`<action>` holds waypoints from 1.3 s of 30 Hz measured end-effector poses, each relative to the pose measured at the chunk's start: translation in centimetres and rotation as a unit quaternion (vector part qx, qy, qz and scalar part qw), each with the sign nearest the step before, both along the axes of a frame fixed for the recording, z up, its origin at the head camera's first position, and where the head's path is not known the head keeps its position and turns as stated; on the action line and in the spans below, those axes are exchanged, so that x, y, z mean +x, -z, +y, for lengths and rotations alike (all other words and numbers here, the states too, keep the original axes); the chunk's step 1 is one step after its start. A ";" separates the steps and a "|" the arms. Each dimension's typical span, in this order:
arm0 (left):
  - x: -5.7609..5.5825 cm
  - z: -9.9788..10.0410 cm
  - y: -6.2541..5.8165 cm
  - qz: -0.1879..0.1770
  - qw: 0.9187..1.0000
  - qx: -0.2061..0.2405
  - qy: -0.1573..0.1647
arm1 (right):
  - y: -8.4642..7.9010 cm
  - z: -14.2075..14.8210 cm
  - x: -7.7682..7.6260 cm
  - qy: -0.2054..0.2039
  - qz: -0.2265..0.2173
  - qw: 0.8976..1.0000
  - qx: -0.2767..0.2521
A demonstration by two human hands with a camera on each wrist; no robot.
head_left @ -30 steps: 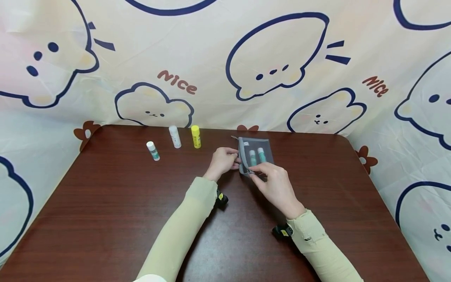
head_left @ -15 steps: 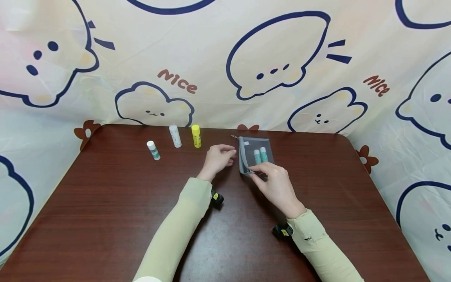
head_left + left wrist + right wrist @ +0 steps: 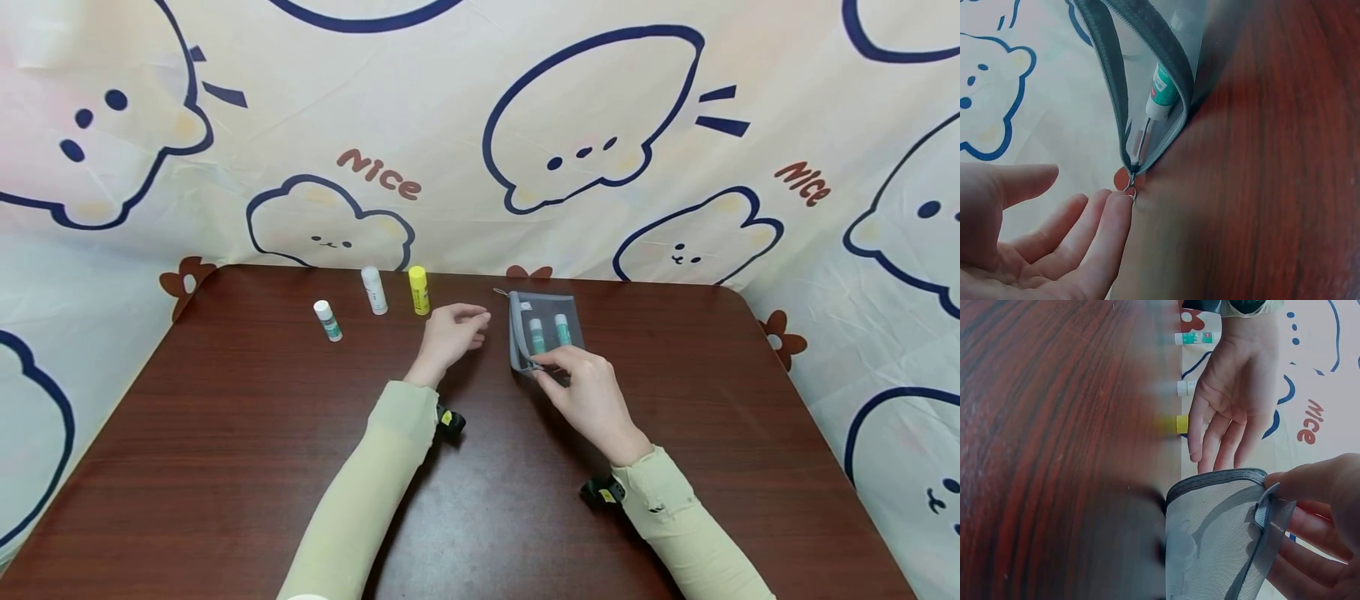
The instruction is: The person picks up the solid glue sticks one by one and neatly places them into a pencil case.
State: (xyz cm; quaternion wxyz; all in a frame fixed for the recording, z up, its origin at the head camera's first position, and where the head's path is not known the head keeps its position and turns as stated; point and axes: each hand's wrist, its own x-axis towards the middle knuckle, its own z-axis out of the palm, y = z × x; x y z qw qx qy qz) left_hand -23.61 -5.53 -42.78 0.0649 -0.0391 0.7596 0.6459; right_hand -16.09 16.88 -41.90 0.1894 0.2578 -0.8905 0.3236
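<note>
A grey mesh zip pouch [image 3: 550,305] lies on its side, its mouth facing left and gaping in the left wrist view. Two glue sticks with green labels, a left one [image 3: 537,335] and a right one [image 3: 562,329], show through the mesh. My right hand [image 3: 588,396] pinches the near corner of the pouch mouth between thumb and index finger. To the left of the mouth, my left hand [image 3: 450,337] is in the air, fingers loosely extended and holding nothing. Its palm and spread fingers [image 3: 1235,394] show in the right wrist view.
Left of the pouch stand a yellow glue stick [image 3: 419,291], a white one [image 3: 374,291] and a shorter green-labelled one [image 3: 327,321], all on the brown table [image 3: 225,433]. A patterned cloth [image 3: 450,108] hangs along the back edge.
My left hand has drawn away from the pouch mouth toward the left. Inside the pouch, the glue sticks shifted closer together, then apart. My right hand keeps its pinch in place.
</note>
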 end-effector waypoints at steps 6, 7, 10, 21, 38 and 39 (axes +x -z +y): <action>0.0 -0.6 -0.3 0.009 1.000 0.001 0.003 | 0.1 0.1 0.0 -0.001 -0.002 1.000 -0.003; 0.1 -0.8 -0.4 0.011 1.000 0.002 0.003 | 0.1 0.1 0.0 -0.001 -0.002 1.000 -0.004; 0.1 -1.2 -0.7 0.017 1.000 0.000 -0.001 | 0.1 0.1 0.0 -0.003 -0.001 1.000 -0.006; 0.7 -3.2 -2.0 0.051 0.999 0.004 -0.015 | 0.1 0.1 -0.1 0.001 -0.003 1.000 -0.003; 1.9 -6.5 -3.6 0.090 0.995 0.010 -0.041 | 0.1 0.1 -0.1 0.003 0.001 1.000 0.000; 2.0 -6.7 -3.7 0.092 0.995 0.009 -0.044 | 0.1 0.1 -0.1 0.003 0.000 1.000 -0.001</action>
